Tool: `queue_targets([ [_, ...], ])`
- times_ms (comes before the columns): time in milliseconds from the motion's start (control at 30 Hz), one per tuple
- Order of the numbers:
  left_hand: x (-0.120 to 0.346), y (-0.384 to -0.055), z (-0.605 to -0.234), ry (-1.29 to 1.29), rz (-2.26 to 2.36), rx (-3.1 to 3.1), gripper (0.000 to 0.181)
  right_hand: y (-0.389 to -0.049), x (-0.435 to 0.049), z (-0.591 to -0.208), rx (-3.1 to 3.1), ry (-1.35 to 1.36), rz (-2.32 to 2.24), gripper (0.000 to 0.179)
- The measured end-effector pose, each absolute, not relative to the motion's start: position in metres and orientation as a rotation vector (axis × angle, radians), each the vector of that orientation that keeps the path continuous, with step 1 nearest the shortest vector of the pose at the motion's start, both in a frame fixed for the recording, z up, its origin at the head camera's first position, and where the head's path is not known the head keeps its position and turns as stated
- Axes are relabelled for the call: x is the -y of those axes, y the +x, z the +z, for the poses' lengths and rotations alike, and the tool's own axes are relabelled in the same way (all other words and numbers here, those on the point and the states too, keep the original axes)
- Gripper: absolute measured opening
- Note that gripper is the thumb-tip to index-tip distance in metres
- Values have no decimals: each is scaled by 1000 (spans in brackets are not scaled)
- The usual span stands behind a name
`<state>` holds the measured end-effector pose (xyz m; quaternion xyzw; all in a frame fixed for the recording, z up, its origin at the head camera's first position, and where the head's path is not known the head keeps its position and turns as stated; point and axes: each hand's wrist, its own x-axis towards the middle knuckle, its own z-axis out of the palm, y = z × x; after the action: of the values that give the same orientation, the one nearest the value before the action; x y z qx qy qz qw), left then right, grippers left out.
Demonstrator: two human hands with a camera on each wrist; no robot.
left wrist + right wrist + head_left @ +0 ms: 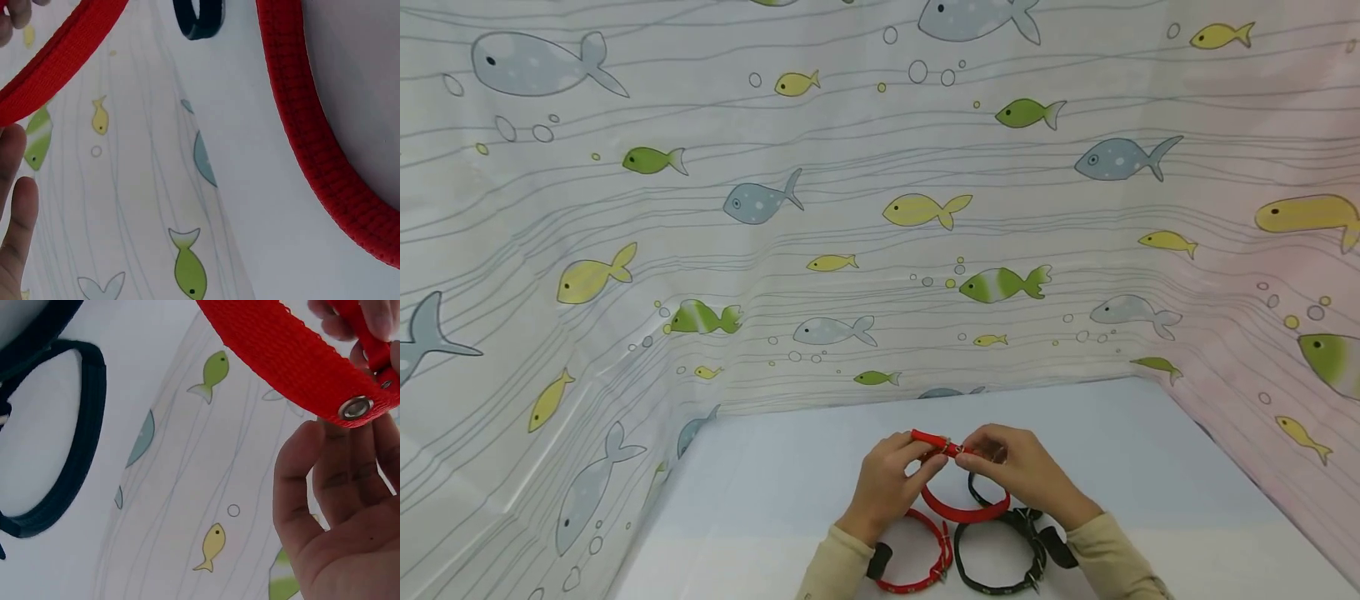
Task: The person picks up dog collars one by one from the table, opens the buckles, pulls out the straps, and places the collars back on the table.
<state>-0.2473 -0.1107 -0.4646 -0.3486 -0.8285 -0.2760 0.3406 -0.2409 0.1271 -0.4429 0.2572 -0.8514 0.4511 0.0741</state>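
Observation:
Both hands hold one red collar [964,512] up off the table, its loop hanging below them. My left hand [889,482] pinches the strap near the metal buckle. On the other side my right hand [1021,465] grips the strap between thumb and fingers. In the right wrist view a metal eyelet [356,408] shows on the webbing, close to the right hand's fingertips. The left wrist view catches only part of the held strap [69,62] and the left fingers [22,215]. Fingers partly hide the buckle.
Below the hands, a second red collar [943,546] lies on the white table [760,500]. A black collar [962,567] lies beside it, with another black collar [973,490] partly hidden behind the held one. Fish-patterned sheeting [850,292] encloses the table's back and sides.

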Motion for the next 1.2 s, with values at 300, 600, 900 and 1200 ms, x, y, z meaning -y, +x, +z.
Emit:
queue_targets([
  [300,114,-246,-465,-885,-780,2214,17,-241,-135,-444,2506,910,1440,20],
  [600,116,-248,-466,-869,-780,2140,12,-240,-131,-446,2560,861,1421,23],
  [900,110,-246,-462,-854,-735,2104,16,-238,-119,-444,2508,679,1464,22],
  [1200,112,-245,-464,-802,-778,2189,19,-239,-131,-445,2540,818,1482,26],
])
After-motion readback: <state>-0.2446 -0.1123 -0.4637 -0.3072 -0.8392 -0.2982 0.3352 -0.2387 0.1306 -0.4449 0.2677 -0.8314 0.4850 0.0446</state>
